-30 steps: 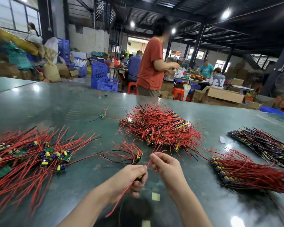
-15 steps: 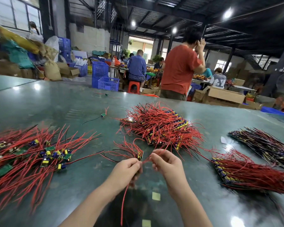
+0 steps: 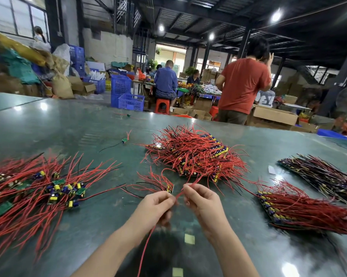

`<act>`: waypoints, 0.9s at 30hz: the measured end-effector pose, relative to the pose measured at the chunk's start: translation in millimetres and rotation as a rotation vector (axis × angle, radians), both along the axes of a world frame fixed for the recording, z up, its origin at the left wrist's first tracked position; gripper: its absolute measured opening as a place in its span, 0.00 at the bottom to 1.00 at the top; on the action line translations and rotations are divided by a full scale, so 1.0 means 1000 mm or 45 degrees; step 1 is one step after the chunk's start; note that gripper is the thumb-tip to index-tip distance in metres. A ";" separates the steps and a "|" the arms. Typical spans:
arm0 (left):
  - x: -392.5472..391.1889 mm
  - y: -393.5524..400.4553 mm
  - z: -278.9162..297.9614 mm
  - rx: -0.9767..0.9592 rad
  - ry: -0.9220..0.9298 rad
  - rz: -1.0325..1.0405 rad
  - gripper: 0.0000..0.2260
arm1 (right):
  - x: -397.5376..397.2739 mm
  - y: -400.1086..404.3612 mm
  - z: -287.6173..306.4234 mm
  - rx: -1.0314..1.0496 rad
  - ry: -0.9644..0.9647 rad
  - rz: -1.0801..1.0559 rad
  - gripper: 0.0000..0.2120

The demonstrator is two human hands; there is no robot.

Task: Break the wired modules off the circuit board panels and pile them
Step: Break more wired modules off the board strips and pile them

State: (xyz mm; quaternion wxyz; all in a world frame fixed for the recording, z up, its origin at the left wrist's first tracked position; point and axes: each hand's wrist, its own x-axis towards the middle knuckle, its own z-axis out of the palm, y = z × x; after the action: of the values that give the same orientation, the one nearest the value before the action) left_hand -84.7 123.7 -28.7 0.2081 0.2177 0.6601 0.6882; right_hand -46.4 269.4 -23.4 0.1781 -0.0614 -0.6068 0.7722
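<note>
My left hand [image 3: 155,206] grips a small wired module, mostly hidden in the fist, with a red wire [image 3: 146,248] hanging below it. My right hand [image 3: 203,200] pinches a red wire [image 3: 189,185] that runs up toward the central heap. A short panel strip [image 3: 169,187] with red wires lies just beyond my left hand. A pile of separated modules [image 3: 54,188] spreads at the left. Panels with red wires are heaped in the centre [image 3: 196,154] and at the right [image 3: 300,206].
A stack of dark-wired panels [image 3: 324,174] lies far right. One loose module [image 3: 124,140] and another [image 3: 128,115] sit farther back on the green table [image 3: 72,128]. A person in a red shirt [image 3: 242,84] stands behind the far edge.
My hands have lifted slightly toward the panel strip, and the red wire under my left hand now hangs straight down. The person in red has walked to the right.
</note>
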 end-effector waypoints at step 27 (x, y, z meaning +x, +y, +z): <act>0.001 0.006 -0.012 -0.308 0.473 0.198 0.20 | 0.000 0.004 0.000 0.245 -0.042 -0.568 0.07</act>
State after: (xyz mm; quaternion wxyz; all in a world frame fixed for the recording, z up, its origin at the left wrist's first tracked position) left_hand -84.1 129.7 -40.5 0.0542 0.2625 0.7795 0.5662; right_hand -46.0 273.8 -23.5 0.3392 -0.1893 -0.6518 0.6513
